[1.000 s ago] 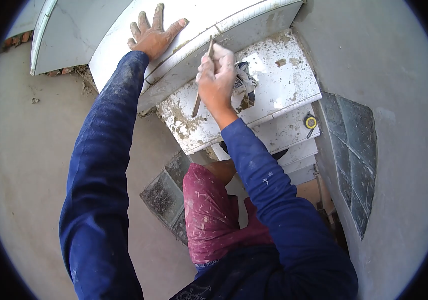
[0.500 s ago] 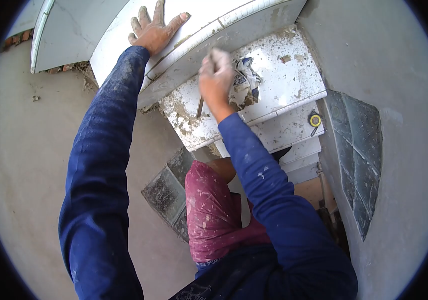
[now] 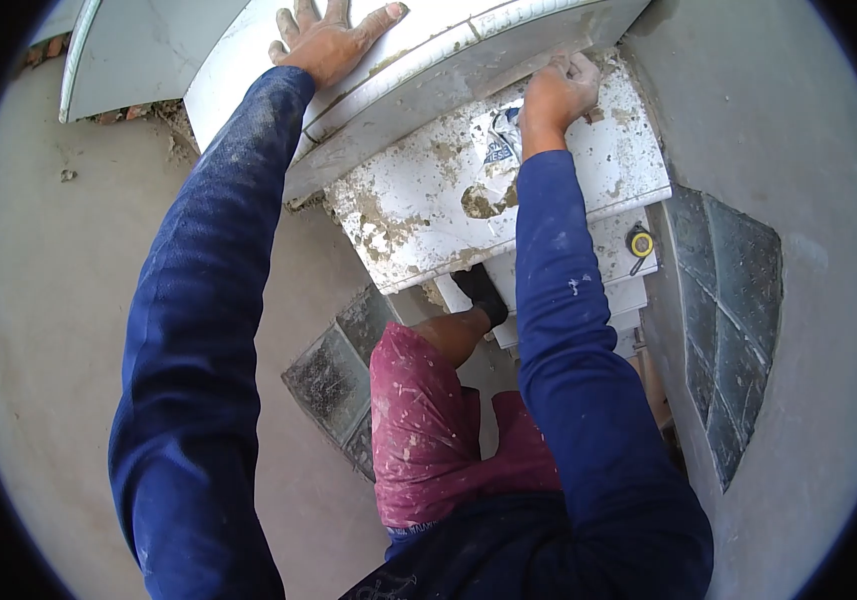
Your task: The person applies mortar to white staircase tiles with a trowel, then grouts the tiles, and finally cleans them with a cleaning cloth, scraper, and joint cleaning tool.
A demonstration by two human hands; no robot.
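My left hand (image 3: 333, 45) lies flat with its fingers spread on the upper white stair tread (image 3: 258, 70), close to its ribbed front edge. Against the grey riser (image 3: 448, 90) below that edge, my right hand (image 3: 560, 98) is closed, thumb and fingers curled together. Whatever it grips is hidden or too thin to name. Beneath it is the lower white tread (image 3: 418, 210), spattered with mortar. A crumpled printed wrapper (image 3: 501, 140) rests there beside my right wrist, and a damp mortar patch (image 3: 488, 203) lies just in front of the wrapper.
A yellow and black tape measure (image 3: 639, 241) sits on a lower step to the right. Dark tile panels (image 3: 723, 300) are set in the right wall, and others (image 3: 333, 375) lie left of my knee. My foot (image 3: 483, 295) is on the steps below.
My right hand has moved right and up along the riser, from the middle of the tread toward the wall. A narrow strip seen below it earlier no longer shows. My left hand stays on the upper tread.
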